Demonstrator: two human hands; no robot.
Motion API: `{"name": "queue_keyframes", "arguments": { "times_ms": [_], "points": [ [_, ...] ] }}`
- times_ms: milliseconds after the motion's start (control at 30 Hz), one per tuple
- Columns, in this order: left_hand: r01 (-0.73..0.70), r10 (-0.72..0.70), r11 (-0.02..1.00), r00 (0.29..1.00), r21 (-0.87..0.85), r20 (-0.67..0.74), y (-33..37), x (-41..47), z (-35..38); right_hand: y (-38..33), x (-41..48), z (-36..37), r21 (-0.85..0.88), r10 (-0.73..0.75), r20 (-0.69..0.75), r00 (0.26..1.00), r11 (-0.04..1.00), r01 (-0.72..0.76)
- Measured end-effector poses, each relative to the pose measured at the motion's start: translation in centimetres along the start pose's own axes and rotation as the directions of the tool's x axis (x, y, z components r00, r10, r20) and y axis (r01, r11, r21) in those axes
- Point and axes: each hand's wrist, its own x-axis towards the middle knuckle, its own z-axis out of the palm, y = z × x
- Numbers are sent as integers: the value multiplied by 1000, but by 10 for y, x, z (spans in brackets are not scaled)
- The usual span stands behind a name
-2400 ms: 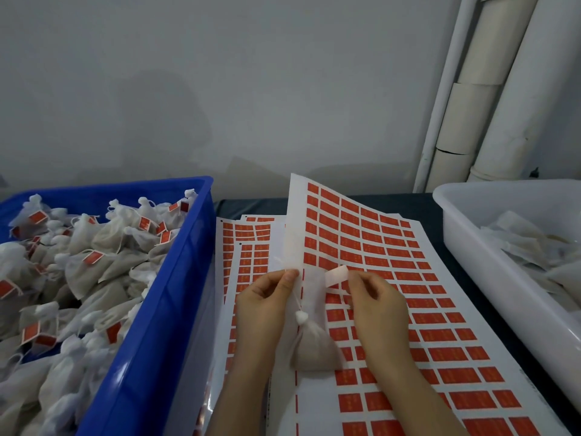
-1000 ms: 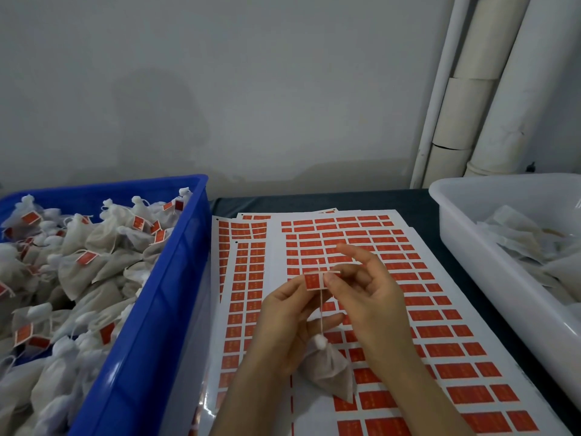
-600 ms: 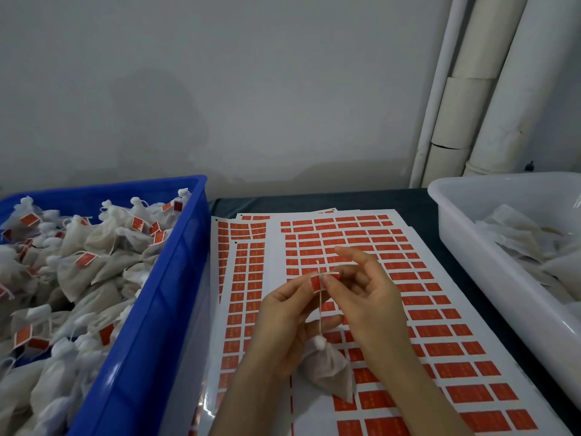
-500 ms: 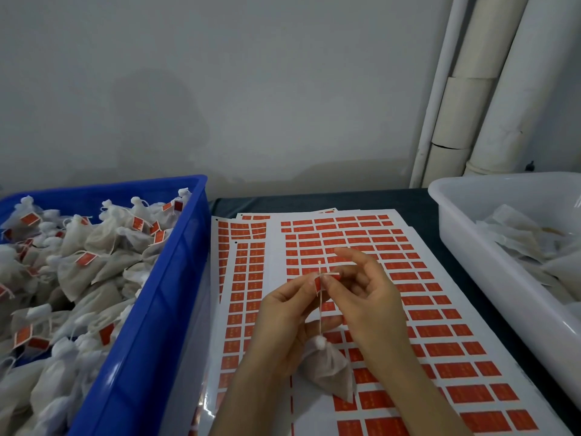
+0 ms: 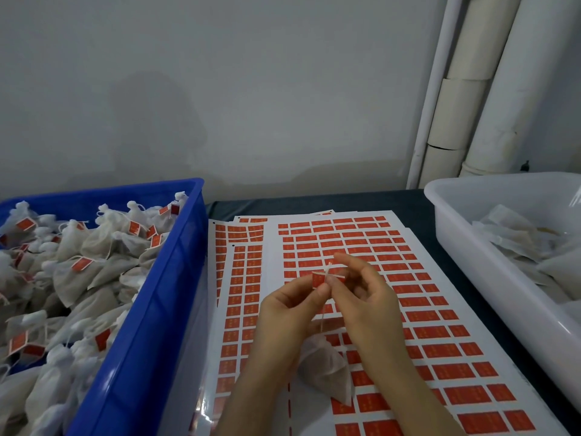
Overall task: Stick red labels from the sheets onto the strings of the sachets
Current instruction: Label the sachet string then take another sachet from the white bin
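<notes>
Backdrop: grey wall behind dark table.
Blue crate: far left, heaped with tagged sachets.
Left hand: thumb and forefinger pinch red label onto string.
Sachet: dangles beneath both hands, over label sheets.
Right hand: thumb and forefinger pinch same label; other fingers loosely bent.
White tub: far right.
</notes>
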Motion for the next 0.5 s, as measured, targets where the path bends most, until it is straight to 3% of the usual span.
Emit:
{"name": "queue_keyframes", "arguments": {
  "times_ms": [267,500],
  "points": [
    [-128,165,973,968,190,-190,-5,2,1,3,3,-1,-52,37,74,997,998,-34],
    [-162,227,965,907,206,-354,-8,5,2,3,2,-1,-57,21,46,999,998,-18]
  ]
}}
